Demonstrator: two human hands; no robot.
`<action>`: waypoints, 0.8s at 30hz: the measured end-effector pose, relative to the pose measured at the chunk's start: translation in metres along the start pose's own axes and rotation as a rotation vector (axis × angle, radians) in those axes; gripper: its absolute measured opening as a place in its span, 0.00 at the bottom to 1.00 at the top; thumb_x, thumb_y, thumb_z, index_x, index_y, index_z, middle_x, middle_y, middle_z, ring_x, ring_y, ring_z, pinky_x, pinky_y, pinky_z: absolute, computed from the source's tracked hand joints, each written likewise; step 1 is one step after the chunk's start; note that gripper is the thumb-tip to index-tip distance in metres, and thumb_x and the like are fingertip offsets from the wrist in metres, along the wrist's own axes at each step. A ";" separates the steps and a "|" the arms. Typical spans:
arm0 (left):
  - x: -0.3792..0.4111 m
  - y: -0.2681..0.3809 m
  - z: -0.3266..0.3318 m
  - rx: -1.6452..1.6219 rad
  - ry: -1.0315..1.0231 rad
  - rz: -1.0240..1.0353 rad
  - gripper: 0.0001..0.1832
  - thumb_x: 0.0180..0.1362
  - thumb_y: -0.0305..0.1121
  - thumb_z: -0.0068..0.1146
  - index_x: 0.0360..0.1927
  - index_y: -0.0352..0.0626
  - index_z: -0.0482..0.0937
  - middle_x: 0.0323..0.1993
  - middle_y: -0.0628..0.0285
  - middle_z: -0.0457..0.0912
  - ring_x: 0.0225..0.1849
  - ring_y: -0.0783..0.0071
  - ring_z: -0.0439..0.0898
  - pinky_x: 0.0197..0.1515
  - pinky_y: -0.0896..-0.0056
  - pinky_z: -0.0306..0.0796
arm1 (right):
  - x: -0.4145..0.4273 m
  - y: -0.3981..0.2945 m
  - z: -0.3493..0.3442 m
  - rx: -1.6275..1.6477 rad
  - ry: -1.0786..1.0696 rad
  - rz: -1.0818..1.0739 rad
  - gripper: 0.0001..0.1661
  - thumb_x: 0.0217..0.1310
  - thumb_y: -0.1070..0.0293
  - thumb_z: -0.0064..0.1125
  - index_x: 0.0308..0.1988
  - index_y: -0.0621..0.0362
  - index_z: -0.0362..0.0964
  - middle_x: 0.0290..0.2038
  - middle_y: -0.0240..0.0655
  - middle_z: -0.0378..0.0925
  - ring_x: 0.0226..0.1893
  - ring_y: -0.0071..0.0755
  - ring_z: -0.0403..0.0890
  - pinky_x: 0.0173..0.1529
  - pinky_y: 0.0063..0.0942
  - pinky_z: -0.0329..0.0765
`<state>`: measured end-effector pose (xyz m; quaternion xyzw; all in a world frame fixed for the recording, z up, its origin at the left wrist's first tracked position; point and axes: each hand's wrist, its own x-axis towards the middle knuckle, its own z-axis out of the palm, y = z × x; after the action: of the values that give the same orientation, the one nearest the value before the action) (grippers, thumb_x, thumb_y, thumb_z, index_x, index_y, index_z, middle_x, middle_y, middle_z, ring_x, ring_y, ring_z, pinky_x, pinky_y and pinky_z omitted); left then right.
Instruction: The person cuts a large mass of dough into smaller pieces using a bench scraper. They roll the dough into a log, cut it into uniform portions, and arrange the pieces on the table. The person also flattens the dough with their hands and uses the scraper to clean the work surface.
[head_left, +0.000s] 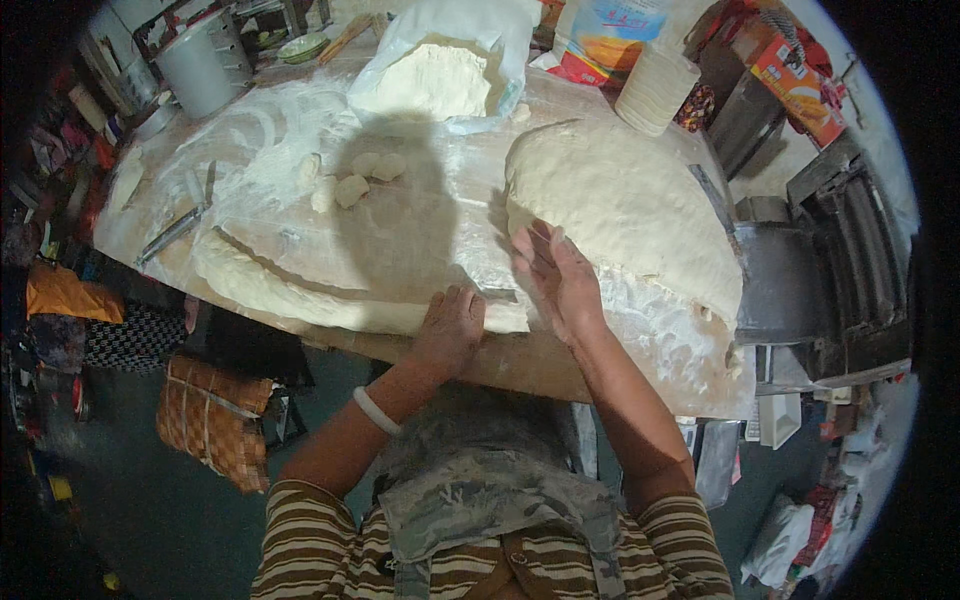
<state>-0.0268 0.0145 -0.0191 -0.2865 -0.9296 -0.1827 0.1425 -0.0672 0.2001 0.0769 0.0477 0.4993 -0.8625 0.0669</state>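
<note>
A long rope of pale dough (300, 304) curves along the near edge of the floured wooden board (420, 251). My left hand (454, 326) is closed over the rope near its right end. Just right of that end is my right hand (559, 281), slightly blurred, fingers bent and apart with no object visible in them. Its fingertips are by the left edge of a large dough slab (619, 199). A small grey flat thing (501, 295), not clear enough to name, lies between my hands behind the rope. Several small dough pieces (352, 191) rest farther back in my head's shadow.
An open bag of flour (431, 82) stands at the back, with a ribbed plastic container (658, 86) to its right. A grey bucket (196, 67) is at back left. A long metal tool (171, 235) lies at left. Dark metal equipment (787, 281) adjoins the board's right side.
</note>
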 end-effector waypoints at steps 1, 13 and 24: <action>-0.003 -0.002 0.001 0.018 -0.019 -0.020 0.23 0.60 0.37 0.62 0.52 0.29 0.76 0.43 0.45 0.78 0.48 0.46 0.77 0.55 0.46 0.71 | 0.002 0.011 -0.009 -0.050 0.036 -0.057 0.36 0.78 0.49 0.54 0.66 0.71 0.65 0.61 0.46 0.76 0.60 0.41 0.78 0.68 0.34 0.73; 0.004 0.013 0.016 -0.162 0.131 -0.178 0.22 0.57 0.33 0.61 0.50 0.24 0.75 0.44 0.41 0.79 0.48 0.41 0.80 0.51 0.48 0.76 | -0.017 0.089 -0.011 -0.343 0.003 -0.246 0.08 0.66 0.79 0.65 0.44 0.57 0.76 0.42 0.31 0.83 0.43 0.22 0.81 0.50 0.23 0.77; 0.022 0.035 0.031 0.083 0.154 -0.302 0.16 0.60 0.33 0.54 0.47 0.32 0.78 0.39 0.52 0.80 0.48 0.52 0.76 0.49 0.43 0.70 | -0.006 0.064 0.013 0.214 0.239 -0.058 0.10 0.71 0.63 0.67 0.41 0.55 0.73 0.27 0.29 0.74 0.26 0.26 0.73 0.32 0.26 0.74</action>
<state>-0.0286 0.0649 -0.0297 -0.1227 -0.9552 -0.1848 0.1959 -0.0511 0.1577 0.0301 0.1423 0.4101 -0.9006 -0.0232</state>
